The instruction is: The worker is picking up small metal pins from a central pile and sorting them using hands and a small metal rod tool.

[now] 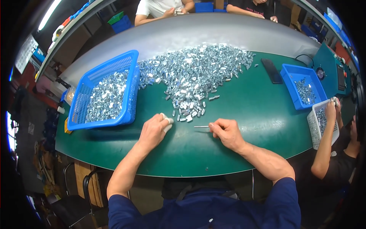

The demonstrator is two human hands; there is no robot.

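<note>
Before me, a large heap of small shiny silver metal pieces [194, 72] spreads over the green tabletop [244, 103] and tapers toward my hands. My left hand [153, 131] is closed just short of the heap's near tip, with white coverings [167, 121] on some fingers. Whatever its fingers may hold is hidden. To the right, my right hand [228, 133] pinches a thin metal rod [200, 126], whose free end points left toward my left hand. The rod is apart from the heap.
At the left stands a blue perforated basket [131, 93] of similar pieces. A dark phone [271, 71], a blue tray [291, 89] and a white basket [315, 131] are at the right, where another person's hands [331, 108] work. A grey panel [160, 36] borders the far side.
</note>
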